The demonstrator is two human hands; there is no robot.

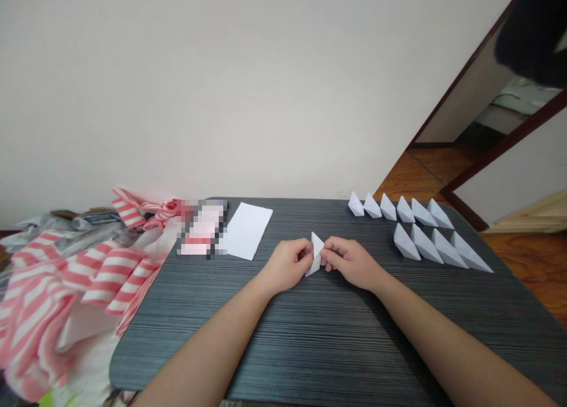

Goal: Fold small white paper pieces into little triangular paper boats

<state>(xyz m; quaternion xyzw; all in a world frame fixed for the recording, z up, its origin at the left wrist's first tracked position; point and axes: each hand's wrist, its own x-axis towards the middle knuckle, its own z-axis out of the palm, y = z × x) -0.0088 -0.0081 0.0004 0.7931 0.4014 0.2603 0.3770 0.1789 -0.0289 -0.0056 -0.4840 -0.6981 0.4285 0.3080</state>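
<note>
My left hand (286,266) and my right hand (349,264) meet above the middle of a dark grey striped table (283,360). Both pinch a small folded white paper triangle (316,254), and my fingers hide part of it. To the right on the table lie several similar folded paper wedges in a back row (401,209). Several longer ones form a front row (443,247). Beyond my left hand lies a flat white paper sheet (245,231), apart from both hands.
A pixelated pink-and-white rectangular item (201,230) lies next to the sheet. Pink-and-white striped fabric (75,289) is heaped beyond the table's left edge. A white wall (221,88) stands behind the table, with a wooden floor (429,179) and a doorway at right.
</note>
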